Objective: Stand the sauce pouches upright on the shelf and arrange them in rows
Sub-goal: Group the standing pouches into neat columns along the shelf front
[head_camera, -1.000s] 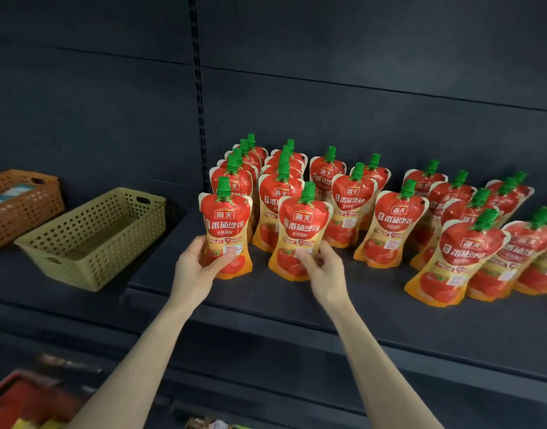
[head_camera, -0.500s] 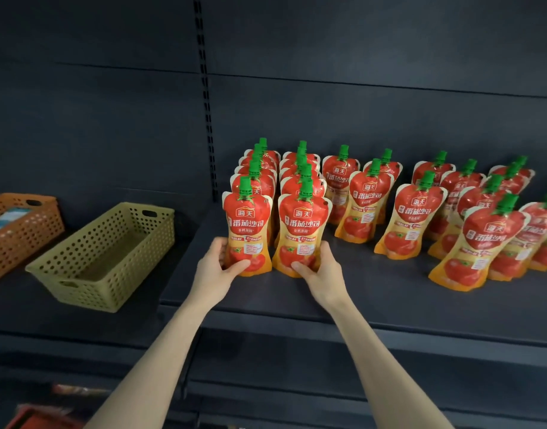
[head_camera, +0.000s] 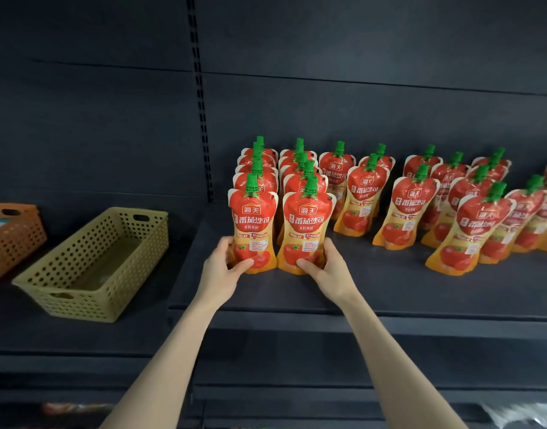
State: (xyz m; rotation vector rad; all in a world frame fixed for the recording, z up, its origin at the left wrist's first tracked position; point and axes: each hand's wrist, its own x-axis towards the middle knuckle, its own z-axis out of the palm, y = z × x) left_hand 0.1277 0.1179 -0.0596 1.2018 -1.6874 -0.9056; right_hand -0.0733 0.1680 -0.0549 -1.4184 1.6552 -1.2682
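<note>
1. The shelf (head_camera: 390, 292) front edge runs just under both wrists. A bare strip of shelf lies btwn that edge and the front pouches, and it is wider twd the right.
2. At the shelf's left end, next to the slotted upright (head_camera: 201, 103), two tight files of sauce pouches (head_camera: 298, 168) run back to the rear panel.
3. To the right, the loose pouches (head_camera: 405, 209) stand w/ gaps btwn them. The far-right ones look tilted, tops twd the right.
4. The left hand (head_camera: 221, 270) grips the low left side of the front-left pouch (head_camera: 253, 221), thumb across its front.
5. The right hand (head_camera: 329, 270) grips the low right side of the front-right pouch (head_camera: 308, 226), thumb on the front too.
6. Both held pouches stand upright side by side, bases on the shelf, nearly touching, each heading a file.
7. In the next bay to the left sit a yellow perforated basket (head_camera: 89, 267) and, beyond it at the frame edge, an orange basket (head_camera: 12, 239). Dark grey panels are behind everything.
</note>
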